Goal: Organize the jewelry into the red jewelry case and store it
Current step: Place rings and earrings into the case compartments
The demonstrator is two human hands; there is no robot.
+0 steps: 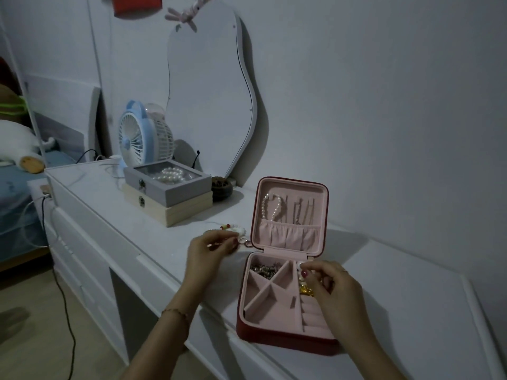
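Case: red jewelry case [285, 334] lies open on the white dresser top [115, 215], near its front edge; pink lining, lid [290, 215] upright behind the tray.
Lid contents: pearl string [270, 205] hangs in the lid's left part, thin chains [301, 209] to its right, above a gathered pocket [288, 234].
Tray contents: dark metal jewelry [264, 268] in the case's back-left compartment; gold piece [306, 290] in the right-hand column, above the ring rolls [311, 316]; other front compartments show only lining.
Right hand: right hand [333, 290] over the case's back-right corner, thumb and forefinger pinched on a small pale item [301, 266], too small to identify; other fingers curled.
Left hand: left hand [207, 255] left of the case, just off its hinge corner, fingers curled and pinching a thin piece; exact item cannot be told. Thin bracelet [175, 312] on the wrist.
Loose jewelry: white beaded piece with red beads [233, 229] and pinkish rings [244, 241] on the dresser, touching or just beside the left fingertips, just left of the case lid.
Behind the case, to its left: grey glass-lid box [167, 182] with pearls, stacked on a wooden box [170, 208]; small dark bowl [220, 187] beside them; blue fan [142, 135] farther back; curvy mirror [211, 86] on the wall.
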